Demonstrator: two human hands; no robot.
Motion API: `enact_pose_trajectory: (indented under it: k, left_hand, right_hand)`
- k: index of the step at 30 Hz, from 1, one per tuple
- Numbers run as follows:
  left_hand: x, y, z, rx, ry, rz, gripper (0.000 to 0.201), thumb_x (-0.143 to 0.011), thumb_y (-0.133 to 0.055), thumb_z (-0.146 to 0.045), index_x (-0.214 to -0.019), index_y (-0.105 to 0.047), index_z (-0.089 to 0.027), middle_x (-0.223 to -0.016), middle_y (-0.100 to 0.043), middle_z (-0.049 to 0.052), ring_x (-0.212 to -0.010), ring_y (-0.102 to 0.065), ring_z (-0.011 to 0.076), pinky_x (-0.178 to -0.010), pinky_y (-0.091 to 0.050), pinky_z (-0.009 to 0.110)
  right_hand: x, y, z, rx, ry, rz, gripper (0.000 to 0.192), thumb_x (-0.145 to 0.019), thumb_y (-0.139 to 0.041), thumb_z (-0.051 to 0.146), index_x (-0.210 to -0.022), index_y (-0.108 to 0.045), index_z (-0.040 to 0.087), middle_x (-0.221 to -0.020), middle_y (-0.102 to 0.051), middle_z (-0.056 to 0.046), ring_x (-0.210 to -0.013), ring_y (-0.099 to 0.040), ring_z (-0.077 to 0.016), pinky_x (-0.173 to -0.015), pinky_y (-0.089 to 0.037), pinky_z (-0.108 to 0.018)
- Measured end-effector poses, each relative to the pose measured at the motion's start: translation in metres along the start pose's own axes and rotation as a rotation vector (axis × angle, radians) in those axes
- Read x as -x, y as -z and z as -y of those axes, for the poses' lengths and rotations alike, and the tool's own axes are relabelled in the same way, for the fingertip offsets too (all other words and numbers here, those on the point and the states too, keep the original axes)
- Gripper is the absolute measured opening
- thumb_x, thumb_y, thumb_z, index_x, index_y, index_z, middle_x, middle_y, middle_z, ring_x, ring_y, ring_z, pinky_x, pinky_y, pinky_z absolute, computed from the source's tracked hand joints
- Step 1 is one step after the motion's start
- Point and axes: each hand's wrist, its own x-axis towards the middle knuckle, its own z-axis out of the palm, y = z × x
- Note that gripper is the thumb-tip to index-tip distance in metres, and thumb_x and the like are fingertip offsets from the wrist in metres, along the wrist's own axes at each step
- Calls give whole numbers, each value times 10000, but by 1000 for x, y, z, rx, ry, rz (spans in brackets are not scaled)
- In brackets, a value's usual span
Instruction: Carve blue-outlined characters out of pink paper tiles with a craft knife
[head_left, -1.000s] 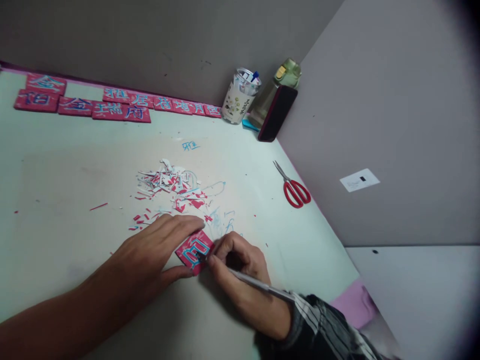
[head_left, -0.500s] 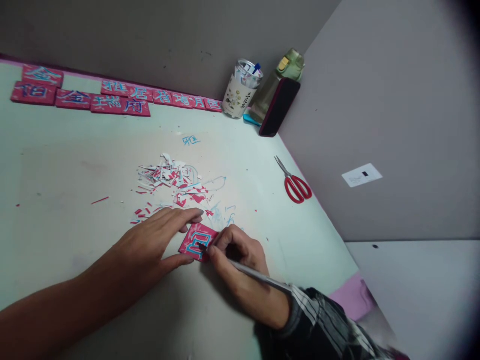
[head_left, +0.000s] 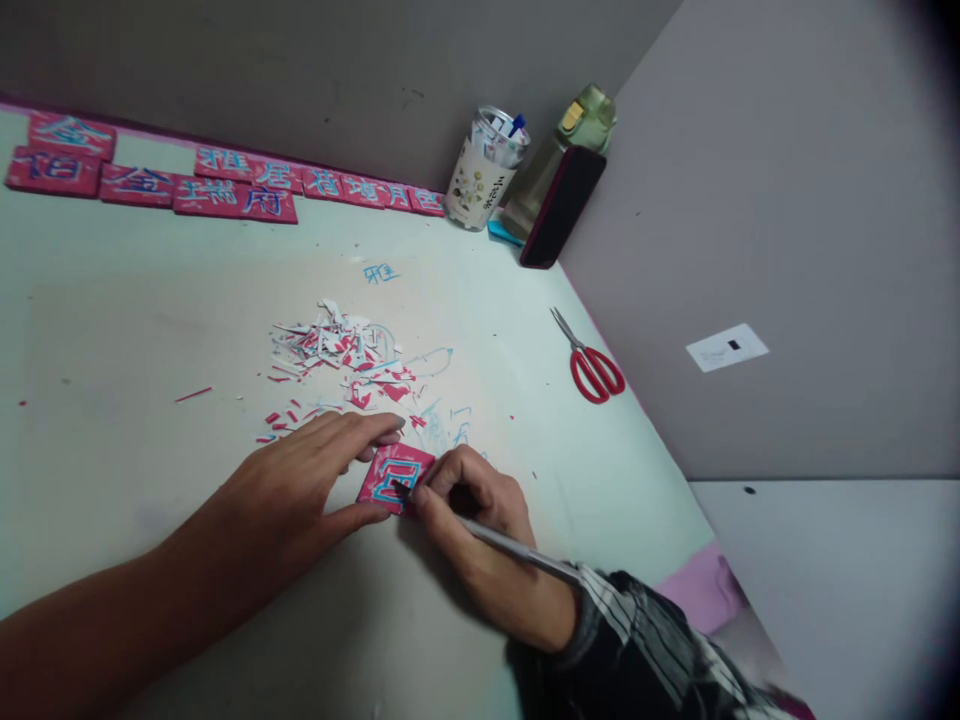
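A small pinkish-red tile with a blue-and-white character outline lies flat on the table. My left hand grips its left side, with the thumb at the near edge and the fingertips at the far edge. In my right hand, pinched like a pen, is a slim silver craft knife. Its dark tip touches the tile's face at the character, and the tip's exact shape is too small to make out. Just beyond my left fingers lies a heap of red and white scraps.
Along the back wall stand several red character tiles. A can of pens, a green bottle and a dark phone are at the back corner. Red-handled scissors lie at the right, near the side wall.
The knife tip has shifted slightly leftward on the tile. Both hands keep their holds. The whole view has moved a little.
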Motion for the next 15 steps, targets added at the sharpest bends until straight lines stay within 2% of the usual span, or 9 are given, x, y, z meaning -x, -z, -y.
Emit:
enact_pose_trajectory:
  k: [4,9,15]
  left_hand:
    - [-3,3,-1,32,14,23,504,-1001,-556,-633,-1376,-622,-302,-1291,-780,92,-1150,-752,336,-974,-643,492]
    - [-4,4,-1,49,-4,26,524,-1026,-524,-629,-1359,-638,-240,-1287,-776,129,-1146,-753,343,-966,-646,501]
    - [0,1,3,67,0,9,502,-1018,-553,-612,-1376,-629,-269,-1306,-768,106,-1165,-747,334,-994,-633,492]
  right_hand:
    - [0,0,-1,-2,3,11,233,-942,-642,276,-751,-514,238,-709,-551,25,-643,-453,-126,-580,-383,-281]
    - [0,1,-4,11,0,25,241,-953,-647,292,-759,-516,237,-714,-554,27,-636,-439,-124,-578,-370,-282]
    - [-1,1,-5,25,0,34,247,-943,-655,305,-750,-516,239,-686,-526,42,-618,-431,-120,-571,-367,-276]
